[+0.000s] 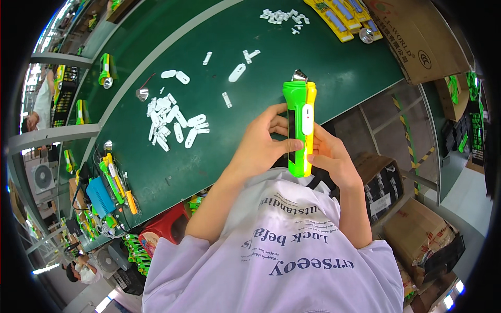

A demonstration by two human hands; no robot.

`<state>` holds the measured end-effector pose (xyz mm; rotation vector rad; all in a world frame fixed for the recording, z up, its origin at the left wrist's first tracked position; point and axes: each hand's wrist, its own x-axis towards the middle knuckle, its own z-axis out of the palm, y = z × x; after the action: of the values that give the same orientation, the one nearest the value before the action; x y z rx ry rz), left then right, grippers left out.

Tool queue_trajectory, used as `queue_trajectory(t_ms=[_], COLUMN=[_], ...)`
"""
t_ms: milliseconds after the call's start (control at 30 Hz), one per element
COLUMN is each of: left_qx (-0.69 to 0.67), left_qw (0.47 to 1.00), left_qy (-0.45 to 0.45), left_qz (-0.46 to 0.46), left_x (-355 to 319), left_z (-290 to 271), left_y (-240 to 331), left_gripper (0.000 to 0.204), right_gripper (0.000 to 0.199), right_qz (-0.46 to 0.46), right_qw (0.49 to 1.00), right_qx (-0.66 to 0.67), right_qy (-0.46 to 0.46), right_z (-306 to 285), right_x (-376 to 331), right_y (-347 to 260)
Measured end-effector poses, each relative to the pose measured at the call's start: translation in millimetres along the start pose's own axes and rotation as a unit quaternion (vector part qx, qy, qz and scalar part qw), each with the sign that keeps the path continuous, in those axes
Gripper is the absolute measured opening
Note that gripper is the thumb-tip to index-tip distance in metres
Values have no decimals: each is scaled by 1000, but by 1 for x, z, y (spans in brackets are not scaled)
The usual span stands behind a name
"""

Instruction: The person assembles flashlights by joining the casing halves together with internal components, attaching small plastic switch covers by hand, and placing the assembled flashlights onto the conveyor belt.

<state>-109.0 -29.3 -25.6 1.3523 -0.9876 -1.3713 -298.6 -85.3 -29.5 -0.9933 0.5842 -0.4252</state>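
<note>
Both my hands hold a green and yellow flashlight body (297, 156) at the table's near edge, its wide end pointing away from me. A white oval switch plate (308, 120) with a small red dot sits on its side, across the yellow part. My left hand (266, 141) wraps the green side, thumb pressed against it. On the yellow side, the fingers and thumb of my right hand (331, 155) grip the lower half. Just beyond the wide end shows a shiny reflector (299, 76); whether it is joined to the body I cannot tell.
White oval plates and small strips (166, 117) lie scattered on the green table (209, 156). More small white pieces (282, 16) form a far pile. Yellow parts (334, 18) and a cardboard box (417, 39) stand far right. A blue box (100, 195) and a screwdriver (130, 202) are at left.
</note>
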Motion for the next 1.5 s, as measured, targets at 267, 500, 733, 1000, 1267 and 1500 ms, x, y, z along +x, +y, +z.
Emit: queue_trajectory(t_ms=[267, 500, 733, 1000, 1267, 1500], left_qx=[-7, 93, 238, 212, 193, 311], left_qw=[1000, 994, 966, 972, 969, 918], left_qy=[10, 55, 104, 92, 139, 239], left_qz=[-26, 10, 18, 53, 64, 63], left_x=[-3, -1, -5, -2, -5, -11], left_z=[5, 15, 35, 33, 35, -30], left_y=[13, 1, 1, -4, -12, 8], left_gripper=[74, 76, 71, 64, 59, 20], right_gripper=[81, 82, 59, 71, 77, 66], right_qz=[19, -6, -39, -100, -102, -26], right_qw=[999, 997, 961, 929, 925, 908], right_qx=[-38, -66, -181, -195, -253, -292], right_qy=[10, 41, 204, 298, 264, 298], right_z=[-1, 6, 21, 33, 31, 32], right_x=[1, 1, 10, 12, 13, 10], right_y=[1, 13, 27, 39, 36, 41])
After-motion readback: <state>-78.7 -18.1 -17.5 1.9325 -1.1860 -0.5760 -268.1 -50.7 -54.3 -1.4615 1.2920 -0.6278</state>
